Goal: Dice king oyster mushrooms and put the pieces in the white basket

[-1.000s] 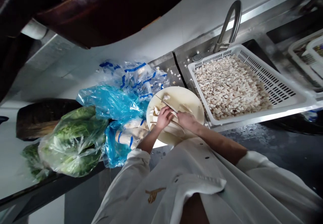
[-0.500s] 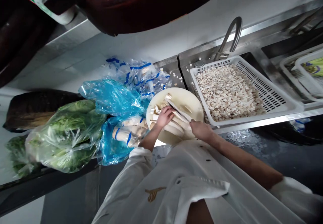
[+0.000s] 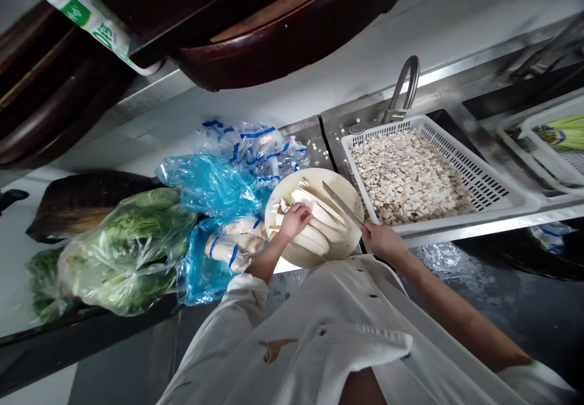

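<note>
A round cream cutting board [image 3: 348, 242] lies in front of me with sliced king oyster mushrooms [image 3: 314, 241] on it. My left hand [image 3: 294, 221] rests on the mushrooms, its fingers curled down over one piece; the fingertips are partly hidden. In my right hand [image 3: 382, 241] is the handle of a knife [image 3: 341, 202], gripped at the board's right edge. The blade slants over the right half of the board, apart from my left hand. Small trimmed bits lie near the board's upper left.
A white perforated basket [image 3: 497, 205] of diced mushroom [image 3: 406, 171] stands right, below a faucet [image 3: 407, 86]. Left are blue plastic bags [image 3: 210, 180], packaged mushrooms [image 3: 237, 241] and bagged greens [image 3: 132, 247]. A dark round wooden object [image 3: 292, 46] overhangs the counter.
The knife has swung right, away from my left hand. My right hand has moved slightly right. The mushroom slices now lie more fanned out, and the view has tilted up a little.
</note>
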A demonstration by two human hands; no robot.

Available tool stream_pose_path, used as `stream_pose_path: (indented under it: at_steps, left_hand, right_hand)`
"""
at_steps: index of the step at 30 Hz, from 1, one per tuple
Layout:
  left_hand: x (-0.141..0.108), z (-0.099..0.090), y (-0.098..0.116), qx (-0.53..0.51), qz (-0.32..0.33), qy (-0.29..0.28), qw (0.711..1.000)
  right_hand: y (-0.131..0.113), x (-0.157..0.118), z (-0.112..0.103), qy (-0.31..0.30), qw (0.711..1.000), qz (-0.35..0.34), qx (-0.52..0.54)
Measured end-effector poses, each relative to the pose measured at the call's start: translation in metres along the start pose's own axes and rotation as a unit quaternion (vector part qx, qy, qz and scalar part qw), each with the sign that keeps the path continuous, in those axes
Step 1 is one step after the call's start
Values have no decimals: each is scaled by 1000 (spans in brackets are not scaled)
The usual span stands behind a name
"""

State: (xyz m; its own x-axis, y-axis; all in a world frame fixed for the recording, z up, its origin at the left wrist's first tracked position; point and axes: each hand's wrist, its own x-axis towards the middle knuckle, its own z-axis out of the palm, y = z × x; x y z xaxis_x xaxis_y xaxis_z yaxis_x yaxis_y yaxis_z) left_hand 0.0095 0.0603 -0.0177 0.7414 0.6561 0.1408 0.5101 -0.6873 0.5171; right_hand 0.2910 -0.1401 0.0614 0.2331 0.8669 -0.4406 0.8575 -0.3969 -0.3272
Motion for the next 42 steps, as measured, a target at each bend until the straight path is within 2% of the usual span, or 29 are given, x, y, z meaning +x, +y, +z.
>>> stream_pose_path:
  at_steps: [7,10,14,16,22,26,31,37,40,42]
  left_hand:
    - [28,-8,3,68,26,-20,997]
    - [39,-10,2,91,57,-62,992]
    - [51,-2,6,117,72,-132,982]
    - [54,1,9,122,71,-150,978]
    - [43,0,13,112,99,-144,978]
    - [34,-2,13,103,106,-123,981]
    - [41,-4,11,94,93,-120,984]
    - [49,-5,3,72,103,-141,982]
    - [48,-7,1,70,107,-147,981]
    - [48,-8,0,65,114,-152,980]
  right_hand:
    - [8,5,4,-18,999,-26,25]
    - [9,10,-1,-13,1000,-21,15]
    - [14,18,-8,0,1000,-7,-7]
    - [16,22,-9,0,1000,-6,-10]
    - [14,22,-6,-12,999,-25,-18]
    - [5,19,-11,-18,1000,-15,-13]
    - [-19,19,-19,-21,999,-24,-5]
    - [-57,49,-7,-39,999,-36,-3]
    - [-60,55,-7,-38,998,-41,-14]
    - [-55,49,-6,-27,998,-52,-24]
